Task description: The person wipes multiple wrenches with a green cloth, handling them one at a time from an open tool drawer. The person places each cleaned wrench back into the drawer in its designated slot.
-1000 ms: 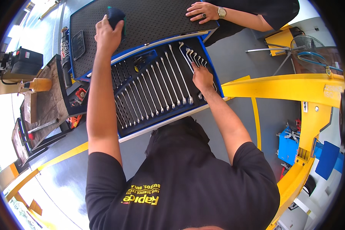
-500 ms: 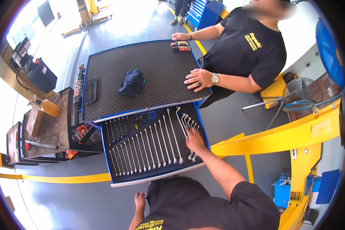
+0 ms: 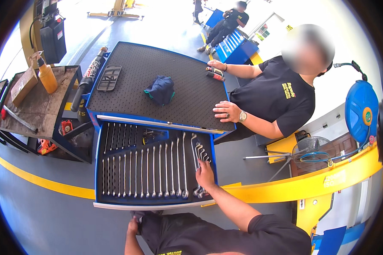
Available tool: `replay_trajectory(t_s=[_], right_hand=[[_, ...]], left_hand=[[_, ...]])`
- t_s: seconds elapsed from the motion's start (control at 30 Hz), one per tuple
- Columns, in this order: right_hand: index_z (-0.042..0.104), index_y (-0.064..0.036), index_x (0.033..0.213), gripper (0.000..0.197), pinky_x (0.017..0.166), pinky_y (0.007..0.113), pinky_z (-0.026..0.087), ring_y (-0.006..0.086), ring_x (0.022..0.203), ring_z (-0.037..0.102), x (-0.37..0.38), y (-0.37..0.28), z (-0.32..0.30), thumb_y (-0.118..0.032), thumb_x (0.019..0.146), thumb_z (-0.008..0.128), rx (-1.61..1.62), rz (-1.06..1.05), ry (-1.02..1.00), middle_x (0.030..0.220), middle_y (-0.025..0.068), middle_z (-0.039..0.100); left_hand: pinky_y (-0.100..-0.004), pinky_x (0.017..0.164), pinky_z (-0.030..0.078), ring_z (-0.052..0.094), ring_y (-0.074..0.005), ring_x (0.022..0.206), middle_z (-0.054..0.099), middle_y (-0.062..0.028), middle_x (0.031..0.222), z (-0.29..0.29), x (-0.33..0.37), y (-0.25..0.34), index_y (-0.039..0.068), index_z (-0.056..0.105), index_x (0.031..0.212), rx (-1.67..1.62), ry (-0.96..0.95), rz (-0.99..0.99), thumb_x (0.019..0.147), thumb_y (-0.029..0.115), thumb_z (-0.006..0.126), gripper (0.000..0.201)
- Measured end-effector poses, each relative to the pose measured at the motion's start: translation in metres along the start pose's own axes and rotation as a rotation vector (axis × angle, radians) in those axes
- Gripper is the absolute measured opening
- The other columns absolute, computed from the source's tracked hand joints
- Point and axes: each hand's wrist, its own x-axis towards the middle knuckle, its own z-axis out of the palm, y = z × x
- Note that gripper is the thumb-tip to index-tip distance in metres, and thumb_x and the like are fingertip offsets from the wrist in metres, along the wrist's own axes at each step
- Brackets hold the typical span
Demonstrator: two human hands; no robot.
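A wide blue drawer (image 3: 98, 170) is pulled out below the cabinet top. On its black liner lies a row of silver combination wrenches (image 3: 159, 170), with a shorter row of wrenches (image 3: 118, 136) behind it. My right hand (image 3: 205, 175) is over the offset box-end wrenches (image 3: 195, 148) at the drawer's right end, its fingers extended across them; the fingertips are partly hidden, and no wrench is visibly lifted. Low beside my dark trousers hangs my left hand (image 3: 133, 225), fingers curled; whatever they may hold is hidden.
On the perforated black top (image 3: 132, 59) lie a dark blue cloth (image 3: 161, 90), a black tray (image 3: 109, 78) and small cans (image 3: 215, 75). A co-worker's hand (image 3: 227, 111) rests at its right edge. A cart (image 3: 42, 97) stands left; a yellow lift arm (image 3: 276, 187) crosses at right.
The view has shifted, bringing more of the room's far side into sight. My right hand remains at the offset wrenches. My left hand stays low, its fingers still curled.
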Motion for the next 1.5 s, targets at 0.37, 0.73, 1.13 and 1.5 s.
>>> replay_trajectory(t_s=[0.37,0.73,1.13,1.5], right_hand=[[0.055,-0.0023,0.133,0.045,0.087,0.047,0.052,0.0412,0.102,0.059,0.008,-0.013,-0.002,-0.003,0.087,0.057,-0.043,0.005,0.031,0.112,0.0212,0.056],[0.055,-0.0034,0.133,0.043,0.088,0.046,0.051,0.0409,0.103,0.059,0.003,-0.016,0.002,-0.003,0.09,0.058,-0.027,0.026,0.032,0.113,0.0197,0.057],[0.056,-0.0024,0.132,0.04,0.086,0.045,0.052,0.0397,0.101,0.06,-0.002,-0.01,0.004,-0.003,0.091,0.058,0.05,0.014,0.061,0.112,0.0191,0.057],[0.057,-0.0071,0.127,0.04,0.079,0.047,0.055,0.0378,0.099,0.061,-0.007,-0.007,-0.005,-0.004,0.087,0.06,0.044,0.052,0.098,0.108,0.0169,0.056]], left_hand=[[-0.0447,0.074,0.057,0.073,-0.0381,0.091,0.073,-0.0255,0.097,-0.003,0.031,-0.036,-0.005,0.072,0.102,0.21,-0.247,-0.304,0.094,0.019,0.055,0.031],[-0.047,0.103,0.049,0.06,-0.0415,0.125,0.067,-0.0278,0.125,0.04,0.048,-0.014,-0.004,0.065,0.125,0.327,-0.009,0.02,0.092,0.026,0.061,0.044],[-0.0482,0.099,0.051,0.063,-0.0427,0.118,0.068,-0.0287,0.119,0.042,0.033,-0.039,-0.006,0.068,0.117,0.466,-0.042,-0.008,0.092,0.026,0.06,0.041],[-0.0492,0.096,0.053,0.066,-0.0438,0.113,0.07,-0.0295,0.114,-0.006,0.0,0.02,-0.008,0.071,0.109,0.733,-0.05,0.241,0.092,0.025,0.059,0.039]])
